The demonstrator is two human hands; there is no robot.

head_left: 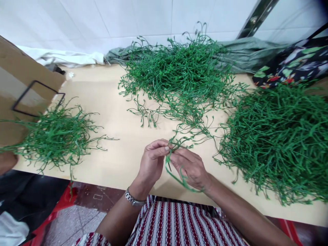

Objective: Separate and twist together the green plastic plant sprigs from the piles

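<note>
We are holding a green sprig [168, 159] between the fingertips of both hands, above the near half of the table [115, 102]. Our left hand [153, 159] is pinching it between thumb and forefinger; our right hand [191, 167] is gripping it just beside, with bent fingers, and a thin stem is curving down over that hand. Just beyond our fingertips, loose sprigs [189, 112] are lying in a tangle, leading to a larger heap [174, 71] farther away. To the right of our fingers a dense pile [279, 140] is spreading toward the table's near edge. Well to their left, a smaller pile [56, 136] is lying beside a cardboard box [25, 75], and part of another person's hand or arm [7, 162] is showing there. Beyond the heap, green cloth [246, 51] is running along the tiled wall [143, 17]. Behind our left fingers, we are wearing a metal watch [132, 198].
</note>
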